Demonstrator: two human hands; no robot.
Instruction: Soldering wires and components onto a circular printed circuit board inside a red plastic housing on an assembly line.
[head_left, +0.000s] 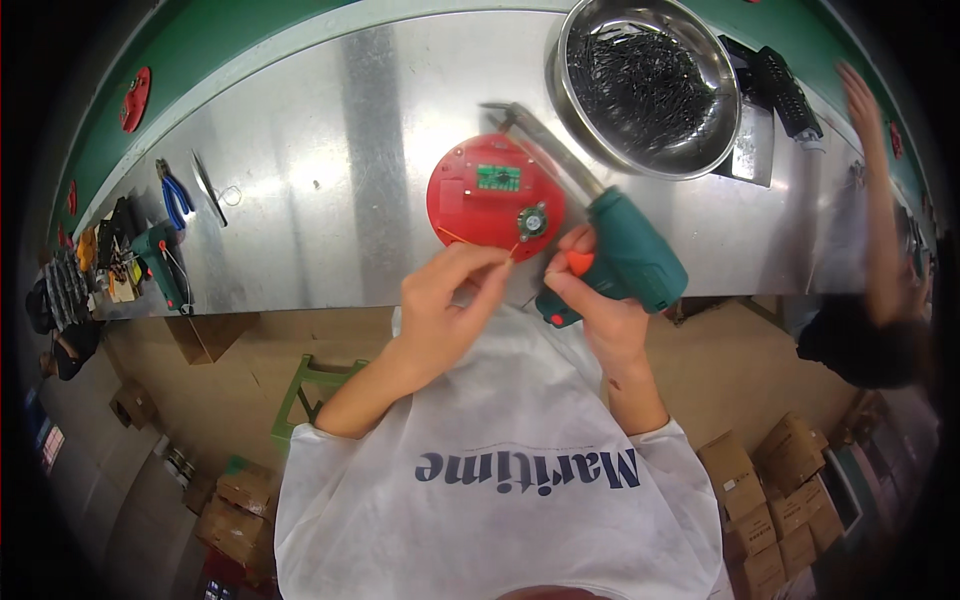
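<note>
My right hand (605,315) is wrapped round the handle of a dark green soldering gun (635,245) with an orange trigger. Its metal barrel slants up and left, and the tip end is over the upper edge of a round red plastic housing (452,195). A small green circuit board (498,177) and a round speaker-like part (532,221) sit in the housing. At the housing's near edge, my left hand (445,305) pinches a thin orange wire (514,250) between thumb and finger. Another stretch of orange wire lies at the housing's lower left.
A steel bowl (735,110) full of thin black pieces stands at the back right. Blue-handled pliers (172,195), tweezers (208,188) and another green gun (158,262) lie left. A co-worker's arm (880,200) reaches in at right. Behind runs a green belt (210,60) carrying red housings.
</note>
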